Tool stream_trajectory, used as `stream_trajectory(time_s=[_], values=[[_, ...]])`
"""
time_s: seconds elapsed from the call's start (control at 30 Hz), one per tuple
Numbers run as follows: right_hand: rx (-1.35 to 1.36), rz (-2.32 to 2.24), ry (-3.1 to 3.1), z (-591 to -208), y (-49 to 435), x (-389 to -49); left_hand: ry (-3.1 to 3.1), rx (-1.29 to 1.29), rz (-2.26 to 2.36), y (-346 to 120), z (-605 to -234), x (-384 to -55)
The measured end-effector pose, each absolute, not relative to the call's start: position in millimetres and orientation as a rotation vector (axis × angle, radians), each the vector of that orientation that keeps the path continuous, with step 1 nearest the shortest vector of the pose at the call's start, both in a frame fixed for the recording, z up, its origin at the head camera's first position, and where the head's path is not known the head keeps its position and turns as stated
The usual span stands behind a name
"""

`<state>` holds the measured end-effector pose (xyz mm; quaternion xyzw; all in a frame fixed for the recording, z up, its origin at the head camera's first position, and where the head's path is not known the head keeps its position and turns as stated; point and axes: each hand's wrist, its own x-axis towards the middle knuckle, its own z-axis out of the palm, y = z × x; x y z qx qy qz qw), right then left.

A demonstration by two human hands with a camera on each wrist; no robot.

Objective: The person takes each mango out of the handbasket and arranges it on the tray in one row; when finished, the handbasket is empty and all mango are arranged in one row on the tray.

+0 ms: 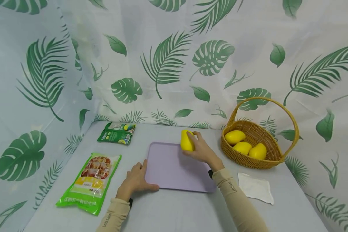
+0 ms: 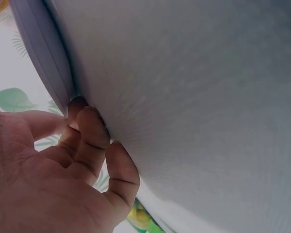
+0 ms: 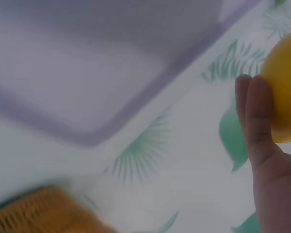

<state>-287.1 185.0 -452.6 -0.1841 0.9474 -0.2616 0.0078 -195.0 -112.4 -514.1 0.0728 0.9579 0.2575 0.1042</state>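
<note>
My right hand [image 1: 203, 150] holds a yellow mango [image 1: 187, 140] above the back right part of a light purple tray [image 1: 168, 167]. Its thumb and fingers lie along the fruit's sides; in the right wrist view, fingertips press against the mango [image 3: 287, 92]. At the tray's front left corner, my left hand [image 1: 136, 180] grips the edge, thumb on the front rim and fingers by the left side. Bent fingers [image 2: 92, 128] meet the tabletop beside the tray's rim [image 2: 43, 53] in the left wrist view.
A wicker basket [image 1: 274, 146] with a tall handle stands at the back right, several mangoes [image 1: 235, 137] inside. In front of it lies a folded white cloth [image 1: 256, 188]. At left are a green food packet [image 1: 88, 183] and a smaller green packet [image 1: 117, 133] behind it.
</note>
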Motion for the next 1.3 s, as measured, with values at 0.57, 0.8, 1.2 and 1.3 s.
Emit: stream_trajectory(time_s=[0.57,0.8,1.2,1.3], values=[[-0.594,-0.857,2.872,-488,96,-292,2.81,0.224,0.762,-112,-514,-195],[-0.558,-0.795,2.852,-489,79,-294,2.813,0.224,0.738,-112,-513,-195],[-0.556,-0.687,2.816,-488,54,-294,2.815,0.245,0.779,-114,-512,-194],[-0.554,-0.683,2.812,-488,51,-294,2.818,0.248,0.783,-115,-512,-194]])
